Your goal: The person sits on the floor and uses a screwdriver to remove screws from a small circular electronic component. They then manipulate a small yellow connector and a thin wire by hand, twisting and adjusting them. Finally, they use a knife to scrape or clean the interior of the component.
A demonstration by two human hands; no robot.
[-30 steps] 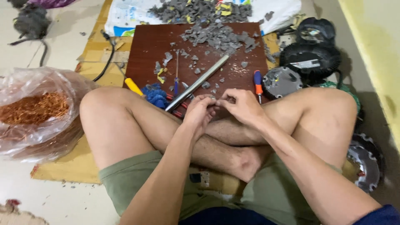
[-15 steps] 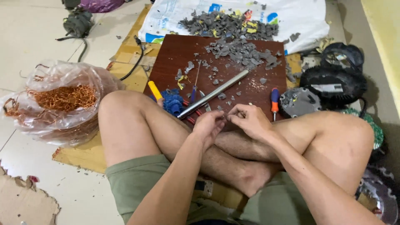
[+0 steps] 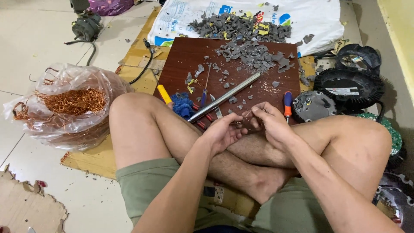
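Copper wire (image 3: 73,101) is held in clear plastic bag (image 3: 64,125), far left; small metal piece (image 3: 246,123) is pinched between left hand (image 3: 222,133) and right hand (image 3: 269,121) fingertips.

Bright, even indoor light from above; soft shadows under legs; mild glare on floor tiles (image 3: 30,39); sharp centre, slight wide-angle stretch at edges.

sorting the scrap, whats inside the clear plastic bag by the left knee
The clear plastic bag holds a tangled heap of bare copper wire, some strands poking out. What lies below the top layer is blurred by the crumpled plastic.
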